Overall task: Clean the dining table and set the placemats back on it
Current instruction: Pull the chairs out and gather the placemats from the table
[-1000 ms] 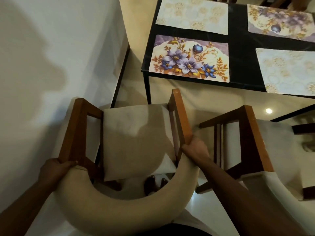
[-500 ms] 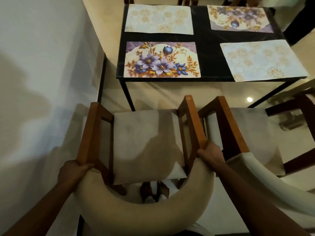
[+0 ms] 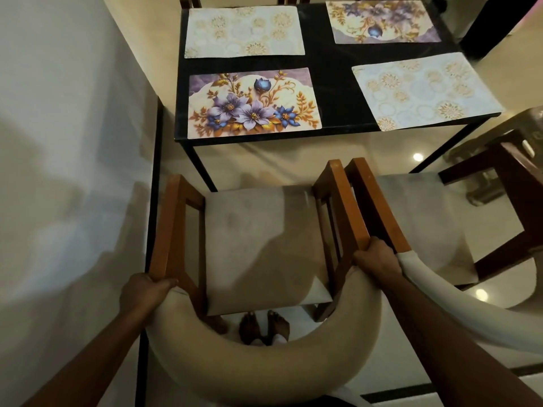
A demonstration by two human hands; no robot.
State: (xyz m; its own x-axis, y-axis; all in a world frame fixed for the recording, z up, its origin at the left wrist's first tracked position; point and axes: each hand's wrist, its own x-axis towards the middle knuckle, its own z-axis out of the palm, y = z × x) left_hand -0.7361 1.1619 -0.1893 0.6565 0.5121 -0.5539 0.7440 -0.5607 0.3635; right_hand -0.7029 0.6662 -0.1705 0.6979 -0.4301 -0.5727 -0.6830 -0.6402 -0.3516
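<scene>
Gripping the chair (image 3: 258,245) where its curved padded backrest meets the wooden armrests, the left hand (image 3: 144,292) curls its fingers round the left joint and the right hand (image 3: 377,259) wraps round the right one. The chair stands just short of the dining table (image 3: 332,92), its right armrest just beside a second chair (image 3: 426,218). On the dark tabletop lie the near floral placemat (image 3: 252,104) and near pale placemat (image 3: 423,89), with the far pale placemat (image 3: 244,32) and far floral placemat (image 3: 385,22) beyond, all flat and apart
</scene>
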